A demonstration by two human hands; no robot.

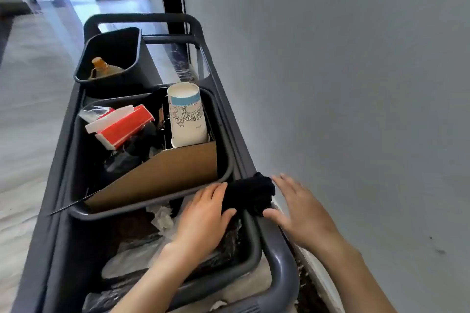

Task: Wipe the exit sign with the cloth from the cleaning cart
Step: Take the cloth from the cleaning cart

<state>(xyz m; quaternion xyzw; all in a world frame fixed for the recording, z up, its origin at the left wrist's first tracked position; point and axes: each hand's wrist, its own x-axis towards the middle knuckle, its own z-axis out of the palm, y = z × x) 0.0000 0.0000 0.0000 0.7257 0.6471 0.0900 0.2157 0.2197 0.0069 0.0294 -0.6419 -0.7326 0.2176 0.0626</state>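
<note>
From my head camera I look down on the dark grey cleaning cart (142,19), which stands along a pale wall (343,84) on my right. The black cloth (250,194) lies bunched on the cart's right-hand rim, just past the near corner of the middle bin (226,160).

My left hand (203,213) rests palm down at the cloth's 9 o'clock side, fingers together and laid against the fabric, the thumb reaching under its near edge; the hand touches the cloth but I cannot tell whether it truly grips it. My right hand (297,208) sits at the cloth's 3 o'clock, fingers spread and apart, the thumb tip just touching the cloth's near right corner. So the cloth lies between my two hands, at about 12 o'clock from my wrists.

Beyond the cloth, at its 11 o'clock, the middle bin holds a sheet of brown cardboard (162,175), a tall paper cup (187,114) upside down, and a red and white box (122,126). Further off at 12 o'clock a smaller black bin (132,58) holds a bottle with an orange cap (101,67). Under my left forearm the nearest bin (254,244) holds crumpled clear plastic (132,259) and white paper.
</note>
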